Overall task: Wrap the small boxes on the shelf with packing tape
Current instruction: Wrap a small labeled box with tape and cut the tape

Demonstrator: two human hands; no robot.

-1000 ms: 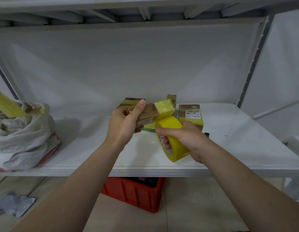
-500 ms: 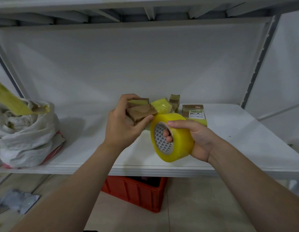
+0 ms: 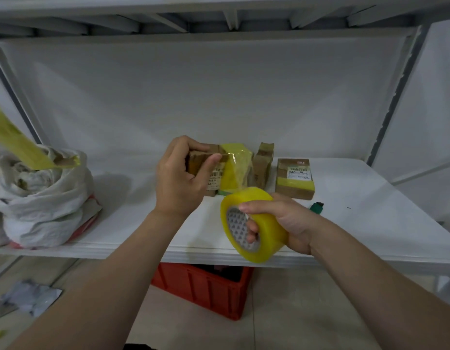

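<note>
My left hand (image 3: 179, 180) grips a small brown cardboard box (image 3: 213, 165) above the white shelf (image 3: 370, 223), thumb across its near face. A strip of yellow tape (image 3: 237, 168) runs from the box's right side down to the yellow tape roll (image 3: 254, 223). My right hand (image 3: 282, 221) holds that roll, fingers through its core and thumb on top. Behind the held box another small brown box (image 3: 263, 164) stands on end. A flat box with a label and a yellow tape band (image 3: 294, 178) lies to the right.
A crumpled white sack (image 3: 42, 205) sits at the shelf's left end with a yellow tape-covered piece (image 3: 17, 142) sticking out. A small green object (image 3: 316, 207) lies behind my right hand. A red crate (image 3: 203, 286) stands on the floor under the shelf.
My left hand has turned the box so its labelled face shows. My right hand has pulled the roll down and to the right, and tape now stretches from box to roll.
</note>
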